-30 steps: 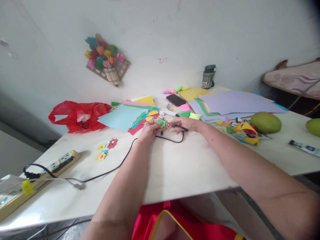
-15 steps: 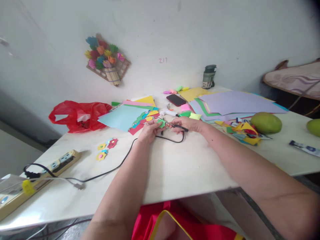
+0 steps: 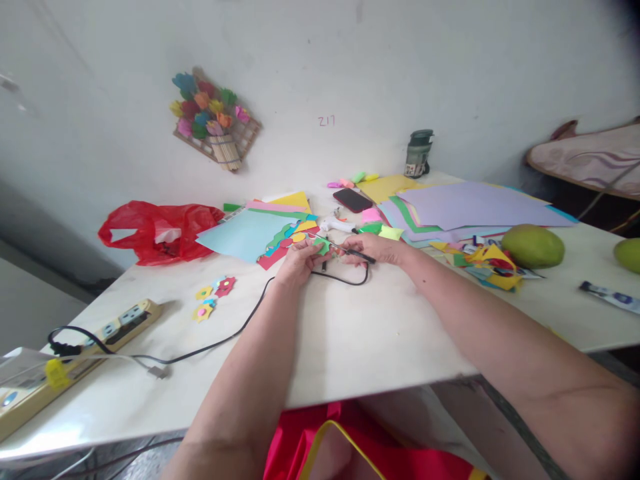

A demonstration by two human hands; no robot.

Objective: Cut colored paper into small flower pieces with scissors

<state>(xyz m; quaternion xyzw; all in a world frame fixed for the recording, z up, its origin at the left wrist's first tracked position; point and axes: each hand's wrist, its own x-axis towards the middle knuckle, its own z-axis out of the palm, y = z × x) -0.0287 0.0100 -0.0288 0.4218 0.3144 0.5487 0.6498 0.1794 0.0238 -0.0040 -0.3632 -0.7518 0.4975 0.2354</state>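
Note:
My left hand point(image 3: 297, 262) pinches a small piece of green paper point(image 3: 321, 247) above the middle of the table. In my right hand point(image 3: 374, 249) is a pair of scissors point(image 3: 357, 254), its blades pointing left and lying against the green piece. Whether the blades are parted is too small to tell. Just behind my hands lies a white glue gun point(image 3: 338, 225), its black cord point(image 3: 239, 332) curving across the table. Cut scraps of red, yellow and green paper point(image 3: 274, 257) lie beyond my left hand. Small paper flowers point(image 3: 203, 312) rest to the left.
A power strip point(image 3: 125, 327) and a red plastic bag point(image 3: 160, 230) occupy the left side. Coloured sheets point(image 3: 465, 203), a phone point(image 3: 352, 199) and a bottle point(image 3: 419, 153) stand at the back. Paper scraps point(image 3: 493, 267), a green fruit point(image 3: 533, 246) and a tube point(image 3: 610, 295) lie right.
Very little differs. The green paper and the scissors have shifted slightly between my hands, while both arms stay in almost the same place.

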